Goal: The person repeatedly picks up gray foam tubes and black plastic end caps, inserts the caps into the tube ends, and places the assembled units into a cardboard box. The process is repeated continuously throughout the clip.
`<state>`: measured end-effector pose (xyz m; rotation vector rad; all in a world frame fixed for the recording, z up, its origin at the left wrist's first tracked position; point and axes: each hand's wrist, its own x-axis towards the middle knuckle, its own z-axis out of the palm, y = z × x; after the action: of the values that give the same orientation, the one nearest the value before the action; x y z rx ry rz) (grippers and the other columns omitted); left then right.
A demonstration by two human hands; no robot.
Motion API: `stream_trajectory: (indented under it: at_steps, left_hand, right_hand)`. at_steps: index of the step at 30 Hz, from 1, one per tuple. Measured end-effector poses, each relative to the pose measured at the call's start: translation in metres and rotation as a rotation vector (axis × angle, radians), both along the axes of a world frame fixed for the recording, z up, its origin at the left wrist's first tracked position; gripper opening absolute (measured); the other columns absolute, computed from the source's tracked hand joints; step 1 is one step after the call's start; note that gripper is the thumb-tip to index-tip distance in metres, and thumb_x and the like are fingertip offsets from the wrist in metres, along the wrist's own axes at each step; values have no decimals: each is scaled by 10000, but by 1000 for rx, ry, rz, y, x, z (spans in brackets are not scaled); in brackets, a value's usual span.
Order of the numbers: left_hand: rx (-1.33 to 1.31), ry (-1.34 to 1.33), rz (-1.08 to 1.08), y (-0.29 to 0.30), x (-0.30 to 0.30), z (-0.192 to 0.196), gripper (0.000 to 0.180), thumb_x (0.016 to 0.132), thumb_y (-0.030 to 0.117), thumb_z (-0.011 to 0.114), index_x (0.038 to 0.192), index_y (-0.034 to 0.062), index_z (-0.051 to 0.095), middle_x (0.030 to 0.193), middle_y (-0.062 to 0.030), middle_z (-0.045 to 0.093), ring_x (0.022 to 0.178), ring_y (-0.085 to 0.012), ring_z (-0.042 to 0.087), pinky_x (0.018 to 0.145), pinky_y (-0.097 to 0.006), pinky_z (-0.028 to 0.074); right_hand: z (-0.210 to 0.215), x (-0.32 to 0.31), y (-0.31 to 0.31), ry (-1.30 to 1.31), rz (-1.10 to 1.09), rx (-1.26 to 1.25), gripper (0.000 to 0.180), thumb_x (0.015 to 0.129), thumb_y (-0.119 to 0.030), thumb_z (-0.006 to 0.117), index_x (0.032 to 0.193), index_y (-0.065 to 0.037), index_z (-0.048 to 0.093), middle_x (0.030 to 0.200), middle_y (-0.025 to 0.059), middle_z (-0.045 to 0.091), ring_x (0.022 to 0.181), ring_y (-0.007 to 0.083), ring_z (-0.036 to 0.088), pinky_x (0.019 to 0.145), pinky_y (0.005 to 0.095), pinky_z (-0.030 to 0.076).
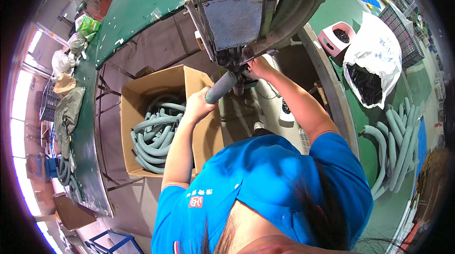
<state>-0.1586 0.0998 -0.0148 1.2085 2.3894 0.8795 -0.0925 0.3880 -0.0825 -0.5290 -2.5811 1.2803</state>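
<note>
My left hand (198,104) is closed round a grey-green foam-covered tube (222,88). The tube's upper end tilts up to the underside of a heavy metal press machine (234,21). At that same spot, just right of the tube's end, the fingers of my right hand (259,68) are drawn together. Whatever they pinch is too small or hidden to make out. Below my left forearm, an open cardboard box (204,126) holds several curved tubes (156,133) of the same grey-green kind.
On the green table at right lie more foam tubes (395,147), a white sack (379,41) of black parts and a pink bin (335,36) with small dark pieces. A long green table (128,22) stands at far left. Metal legs and bars run beside the box.
</note>
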Motion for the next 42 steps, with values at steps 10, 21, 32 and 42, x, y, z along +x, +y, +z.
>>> stream_trajectory:
  at_steps: [10,21,32,42]
  left_hand:
    - [32,13,-125,-24,1,50,370,671,193,701,993,44,594,833,-190,639,798,-323,641,722,-369,488]
    - [-59,-88,-406,-83,97,75,401,575,149,728,957,87,624,807,-153,633,799,-348,622,681,-398,506]
    - [64,-160,-580,-35,151,66,259,636,224,680,838,86,594,664,-98,586,624,-283,609,545,-375,455]
    - [16,-85,-610,1,188,71,348,641,333,637,869,76,576,630,-103,524,591,-319,566,511,-408,419]
  right_hand:
    - [95,38,-39,-159,-26,-415,298,947,-316,419,881,-44,520,832,57,537,708,140,538,605,254,476]
    - [153,187,-122,-437,299,-1558,412,928,-455,446,1019,-67,552,995,76,576,948,200,574,761,401,546]
    - [146,251,-134,-237,255,-1307,541,991,-427,306,1071,32,583,1143,166,594,1104,209,539,1007,339,369]
    - [142,269,-113,-142,323,-894,387,954,-385,489,842,-36,613,800,8,603,724,68,485,677,234,388]
